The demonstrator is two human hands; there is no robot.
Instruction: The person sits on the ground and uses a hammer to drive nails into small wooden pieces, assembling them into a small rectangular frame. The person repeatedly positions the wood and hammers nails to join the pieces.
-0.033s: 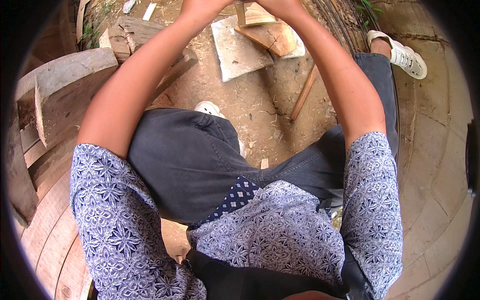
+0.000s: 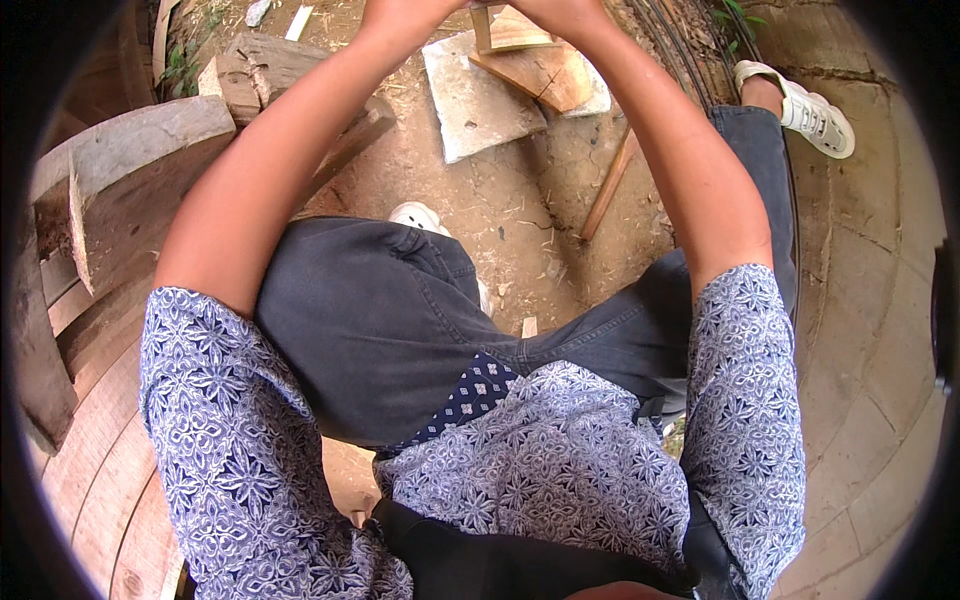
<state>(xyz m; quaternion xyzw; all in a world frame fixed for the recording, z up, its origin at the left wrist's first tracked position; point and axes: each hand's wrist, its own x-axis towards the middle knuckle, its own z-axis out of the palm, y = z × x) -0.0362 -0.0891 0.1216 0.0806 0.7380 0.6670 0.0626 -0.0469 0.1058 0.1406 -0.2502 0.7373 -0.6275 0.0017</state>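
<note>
Both my arms stretch forward to the top edge of the view, where the hands are mostly cut off. My left hand (image 2: 425, 10) shows only its wrist and back part, close to the upper end of a narrow upright wood piece (image 2: 483, 30). My right hand (image 2: 550, 10) is just right of that piece, above a light wood block (image 2: 520, 30). The fingers of both hands lie outside the picture, so their grip is hidden. Under the block lies an angular wooden board (image 2: 545, 75), resting on a pale flat slab (image 2: 475, 110) on the ground.
Rough timber beams (image 2: 150, 130) are stacked at the left. A thin wooden stick (image 2: 608, 185) lies on the dirt ground (image 2: 500, 210) among wood shavings. My legs in dark trousers (image 2: 370, 320) are spread around this spot. Pale paving (image 2: 860, 300) runs along the right.
</note>
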